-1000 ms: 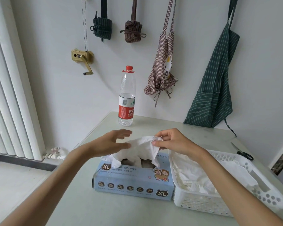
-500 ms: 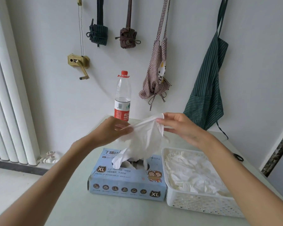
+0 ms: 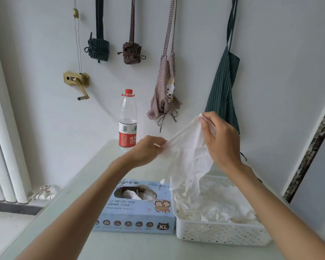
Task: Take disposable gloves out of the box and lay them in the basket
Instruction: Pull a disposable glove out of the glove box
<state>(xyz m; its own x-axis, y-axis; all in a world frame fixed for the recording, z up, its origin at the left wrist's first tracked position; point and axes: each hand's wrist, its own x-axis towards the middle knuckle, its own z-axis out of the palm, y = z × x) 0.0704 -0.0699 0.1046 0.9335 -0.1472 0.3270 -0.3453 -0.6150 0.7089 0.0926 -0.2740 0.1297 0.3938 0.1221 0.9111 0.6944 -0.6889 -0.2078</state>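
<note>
Both hands pinch one glove (image 3: 189, 158): right hand (image 3: 220, 141) up top, left hand (image 3: 148, 152) lower, so it hangs slanted right above the basket (image 3: 221, 234).

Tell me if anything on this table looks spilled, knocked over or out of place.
Nothing stands out. The water bottle stands upright at the back, the glove box lies flat beside the white basket, and the loose gloves stay inside the basket. Both hands, left hand and right hand, hold one glove above it.
</note>
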